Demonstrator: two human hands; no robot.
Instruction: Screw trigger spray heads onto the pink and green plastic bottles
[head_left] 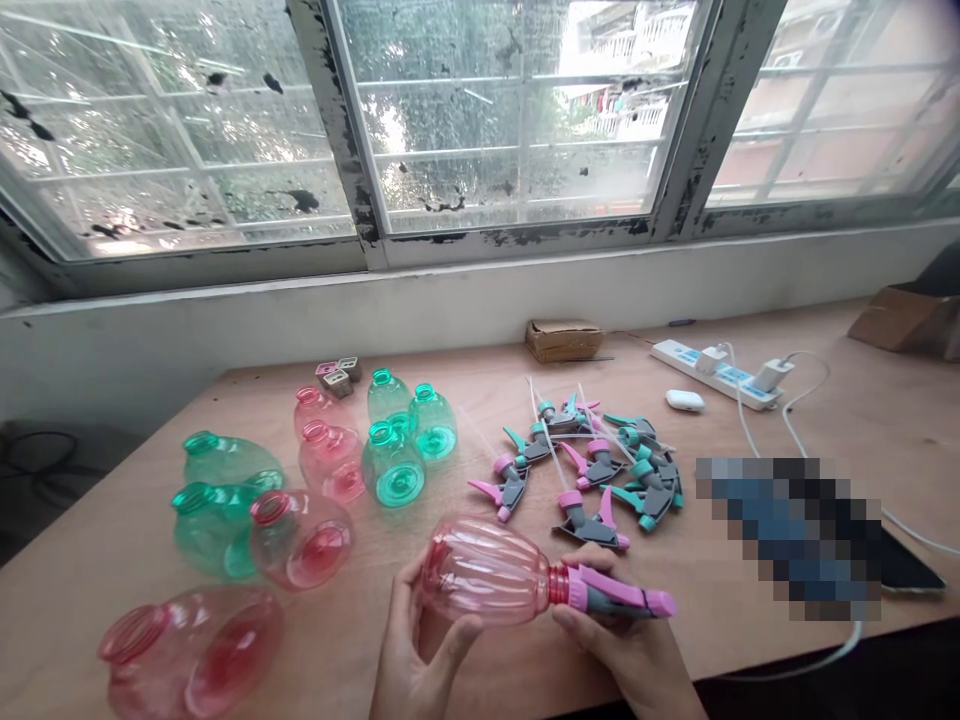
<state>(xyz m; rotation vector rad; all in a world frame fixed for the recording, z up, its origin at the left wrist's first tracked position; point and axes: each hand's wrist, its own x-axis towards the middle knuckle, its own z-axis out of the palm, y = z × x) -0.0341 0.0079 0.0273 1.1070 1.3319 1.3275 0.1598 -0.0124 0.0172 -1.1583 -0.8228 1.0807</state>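
Note:
A clear pink spray bottle (484,570) lies sideways in the air above the table's front. My left hand (420,645) is wrapped round its base end, thumb below and fingers partly hidden behind it. On its neck sits a pink and grey trigger sprayer (622,592), gripped at the collar by my right hand (611,635). Just beyond my hands lies a pile of loose trigger sprayers (592,460) in pink, teal and grey, with thin dip tubes. To the left stand several open bottles, among them a green bottle (394,465) and a pink bottle (304,540).
A cardboard box (564,340) stands near the wall. At the right are a white power strip (716,375) with chargers and cables, a white earbud case (685,401) and a pixelated dark item (795,535). Small square blocks (338,378) sit at the back left.

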